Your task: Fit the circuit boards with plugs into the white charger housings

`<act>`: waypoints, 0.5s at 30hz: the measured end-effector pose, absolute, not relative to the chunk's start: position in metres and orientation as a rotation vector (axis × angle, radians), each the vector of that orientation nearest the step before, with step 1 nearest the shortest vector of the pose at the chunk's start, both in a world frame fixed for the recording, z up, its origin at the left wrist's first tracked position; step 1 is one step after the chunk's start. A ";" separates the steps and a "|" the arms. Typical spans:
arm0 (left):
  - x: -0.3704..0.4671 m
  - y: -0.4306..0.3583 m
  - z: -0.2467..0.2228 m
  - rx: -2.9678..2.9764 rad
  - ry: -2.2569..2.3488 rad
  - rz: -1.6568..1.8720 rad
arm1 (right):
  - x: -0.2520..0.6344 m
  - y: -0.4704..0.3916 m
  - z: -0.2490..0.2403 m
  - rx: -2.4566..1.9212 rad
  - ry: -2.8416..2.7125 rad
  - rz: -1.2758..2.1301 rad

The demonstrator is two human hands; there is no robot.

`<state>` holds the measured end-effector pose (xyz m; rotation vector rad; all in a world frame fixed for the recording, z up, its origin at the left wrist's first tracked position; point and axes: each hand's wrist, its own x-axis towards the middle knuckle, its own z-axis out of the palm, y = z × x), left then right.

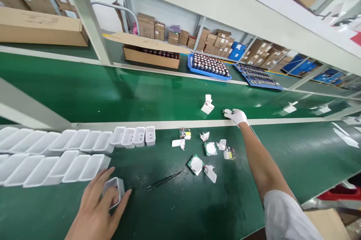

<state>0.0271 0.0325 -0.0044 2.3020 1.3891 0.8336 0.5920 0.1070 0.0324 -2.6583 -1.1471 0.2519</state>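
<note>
My bare left hand (97,206) is closed around a white plastic case (120,186), open at the top, with a finger inside it. The case is at the right end of the front row of similar white cases (63,165). My right hand (238,116) wears a white glove and reaches far over the bench. Its fingertips pinch a small white piece (227,112), whose details are too small to make out. Between my hands lie several green circuit boards (196,165) with white parts wired to them. Black tweezers (166,180) lie on the green mat.
A raised pale edge (169,124) separates the near bench from the green belt (146,101). On the belt sits another white part pair (208,105). Behind it stand a blue tray (210,66) of small components and a cardboard box (152,58). A metal post (84,14) rises at left.
</note>
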 end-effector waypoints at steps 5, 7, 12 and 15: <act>0.023 0.005 0.012 1.821 1.461 0.587 | 0.546 0.074 0.053 -2.307 -1.259 0.344; 0.023 0.007 0.013 1.796 1.429 0.489 | 0.514 0.057 0.061 -2.170 -1.310 0.477; 0.019 0.012 0.008 1.734 1.562 0.505 | 0.413 0.020 0.069 -1.720 -1.410 0.911; 0.014 0.002 0.011 1.782 1.559 0.517 | 0.354 0.002 0.073 -1.591 -1.639 0.773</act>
